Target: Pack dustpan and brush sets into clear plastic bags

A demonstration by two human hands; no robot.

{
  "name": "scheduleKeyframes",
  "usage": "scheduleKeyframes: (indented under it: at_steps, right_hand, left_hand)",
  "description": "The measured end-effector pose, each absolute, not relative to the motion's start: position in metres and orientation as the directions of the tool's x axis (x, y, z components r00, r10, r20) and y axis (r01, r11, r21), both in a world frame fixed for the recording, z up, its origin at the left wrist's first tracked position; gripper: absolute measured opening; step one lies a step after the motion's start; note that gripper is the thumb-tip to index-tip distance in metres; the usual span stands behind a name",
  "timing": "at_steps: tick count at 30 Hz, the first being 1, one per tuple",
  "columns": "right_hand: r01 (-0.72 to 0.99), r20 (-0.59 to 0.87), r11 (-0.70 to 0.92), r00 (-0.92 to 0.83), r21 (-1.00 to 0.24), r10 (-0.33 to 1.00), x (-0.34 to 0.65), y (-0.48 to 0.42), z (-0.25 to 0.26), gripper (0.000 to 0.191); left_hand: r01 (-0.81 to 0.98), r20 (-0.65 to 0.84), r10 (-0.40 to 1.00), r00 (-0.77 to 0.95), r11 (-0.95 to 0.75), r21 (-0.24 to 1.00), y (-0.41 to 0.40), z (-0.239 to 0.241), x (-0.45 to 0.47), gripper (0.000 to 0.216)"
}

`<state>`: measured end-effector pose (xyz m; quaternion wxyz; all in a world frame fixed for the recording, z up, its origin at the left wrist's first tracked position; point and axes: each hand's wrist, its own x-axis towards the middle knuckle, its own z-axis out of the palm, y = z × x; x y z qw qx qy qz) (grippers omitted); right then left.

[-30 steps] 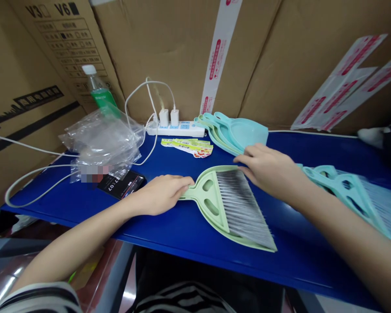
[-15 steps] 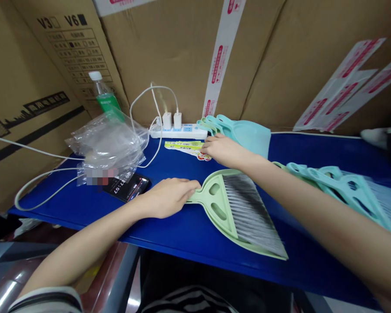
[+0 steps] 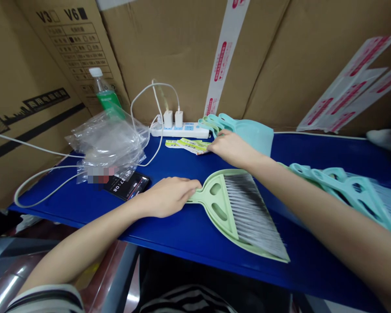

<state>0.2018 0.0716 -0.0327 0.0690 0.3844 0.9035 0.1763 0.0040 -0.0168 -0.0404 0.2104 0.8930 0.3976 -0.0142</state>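
My left hand [image 3: 169,196] is closed around the handles of a light green dustpan [image 3: 211,219] and a matching hand brush [image 3: 226,204]. The brush lies nested in the pan, its grey bristles pointing right. Across the table, my right hand [image 3: 230,149] pinches the right end of a yellow-green printed card [image 3: 193,144]. That card sits at an angle over other cards [image 3: 172,144] on the table; its gripped end is hidden by my fingers. Just behind my right hand are light blue dustpans [image 3: 252,132] with several handles side by side.
Several light blue brushes [image 3: 342,187] lie at the right, partly behind my forearm. Clear plastic bags [image 3: 109,139], a phone [image 3: 132,184] and a green-labelled bottle [image 3: 107,95] are at the left. A power strip [image 3: 179,131] with white cables stands against the cardboard [image 3: 182,52].
My right hand has drawn slightly right, and the top card has shifted and turned away from the cards under it. My left hand keeps hold of the dustpan and brush.
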Motion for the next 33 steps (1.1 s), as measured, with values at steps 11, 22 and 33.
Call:
scheduleKeyframes:
  at_steps: [11, 22, 33]
  right_hand:
    - [0.773, 0.021, 0.566, -0.596, 0.287, 0.803, 0.205, 0.051, -0.020, 0.031]
    - [0.676, 0.270, 0.724, -0.729, 0.141, 0.629, 0.261, -0.007, -0.025, 0.041]
    - [0.586, 0.113, 0.735, -0.751, -0.342, 0.651, 0.282, -0.035, -0.038, 0.038]
  left_hand:
    - [0.726, -0.202, 0.707, 0.678, -0.601, 0.334, -0.017, -0.041, 0.006, 0.021]
    - [0.733, -0.212, 0.709, 0.673, -0.599, 0.323, -0.018, -0.041, 0.006, 0.021]
    - [0.717, -0.203, 0.696, 0.688, -0.610, 0.338, -0.018, -0.040, 0.007, 0.022]
